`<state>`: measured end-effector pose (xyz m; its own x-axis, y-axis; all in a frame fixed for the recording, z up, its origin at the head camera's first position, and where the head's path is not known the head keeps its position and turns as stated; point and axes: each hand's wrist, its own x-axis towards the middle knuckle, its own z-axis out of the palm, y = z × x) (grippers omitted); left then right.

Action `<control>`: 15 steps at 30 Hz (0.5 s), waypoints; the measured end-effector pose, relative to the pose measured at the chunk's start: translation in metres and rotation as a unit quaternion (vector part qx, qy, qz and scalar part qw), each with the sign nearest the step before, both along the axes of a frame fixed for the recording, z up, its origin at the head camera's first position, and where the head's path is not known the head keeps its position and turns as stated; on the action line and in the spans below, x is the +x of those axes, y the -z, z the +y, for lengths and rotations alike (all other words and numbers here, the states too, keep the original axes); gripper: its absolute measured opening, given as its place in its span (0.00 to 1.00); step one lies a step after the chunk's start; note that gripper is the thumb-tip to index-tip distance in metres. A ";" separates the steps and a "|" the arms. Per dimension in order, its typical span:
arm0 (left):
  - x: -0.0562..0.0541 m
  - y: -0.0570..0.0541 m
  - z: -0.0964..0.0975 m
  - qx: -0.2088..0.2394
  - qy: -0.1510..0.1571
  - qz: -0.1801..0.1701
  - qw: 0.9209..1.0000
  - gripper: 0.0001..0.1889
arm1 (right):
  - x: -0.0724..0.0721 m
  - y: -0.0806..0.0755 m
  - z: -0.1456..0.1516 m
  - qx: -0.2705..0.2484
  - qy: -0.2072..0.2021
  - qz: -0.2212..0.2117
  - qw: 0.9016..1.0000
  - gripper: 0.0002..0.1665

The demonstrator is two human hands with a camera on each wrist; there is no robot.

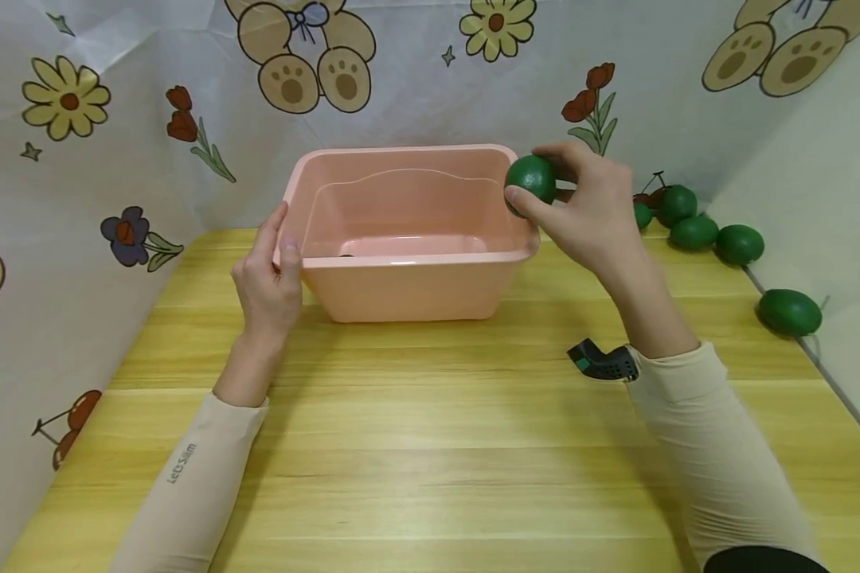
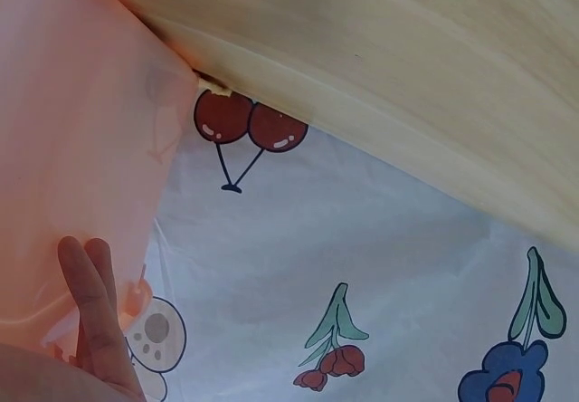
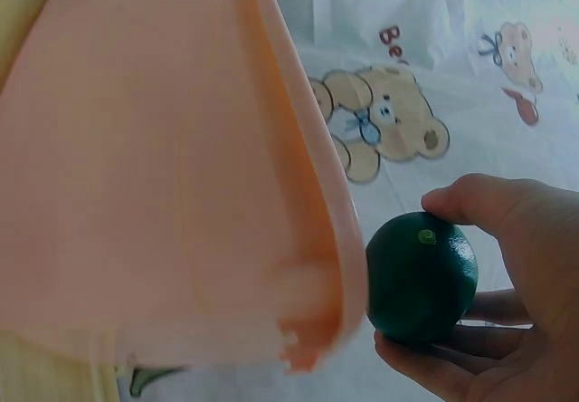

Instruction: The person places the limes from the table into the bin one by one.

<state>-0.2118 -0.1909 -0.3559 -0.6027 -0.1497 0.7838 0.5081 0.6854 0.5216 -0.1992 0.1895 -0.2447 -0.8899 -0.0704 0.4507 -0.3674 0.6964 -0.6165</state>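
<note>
A pink plastic tub (image 1: 408, 290) stands on the table toward the back. My left hand (image 1: 268, 274) grips its left rim, thumb over the edge; in the left wrist view, fingers (image 2: 90, 302) lie against the tub's side. My right hand (image 1: 584, 203) holds a round, glossy dark green lime (image 1: 532, 181) between thumb and fingers at the tub's right rim. In the right wrist view the lime (image 3: 422, 277) is right beside the rim (image 3: 339, 194). A small dark spot shows low inside the tub, mostly hidden by the front wall.
Several more green limes (image 1: 740, 244) lie at the back right of the wooden table (image 1: 430, 446), one of them (image 1: 789, 312) nearer along the right wall. A patterned sheet (image 1: 430, 87) hangs behind. A black band piece (image 1: 602, 360) juts from the right wrist.
</note>
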 end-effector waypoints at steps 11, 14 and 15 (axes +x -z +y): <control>0.004 0.002 0.000 0.004 -0.011 -0.010 1.000 0.31 | -0.017 0.005 -0.068 0.001 -0.090 -0.015 0.996 0.31; 0.002 0.002 0.001 0.001 -0.013 -0.011 1.000 0.32 | -0.019 0.006 -0.080 -0.008 -0.102 -0.026 0.994 0.30; 0.002 0.001 0.001 -0.001 -0.012 -0.010 1.000 0.32 | -0.020 0.007 -0.085 -0.008 -0.103 -0.028 0.994 0.30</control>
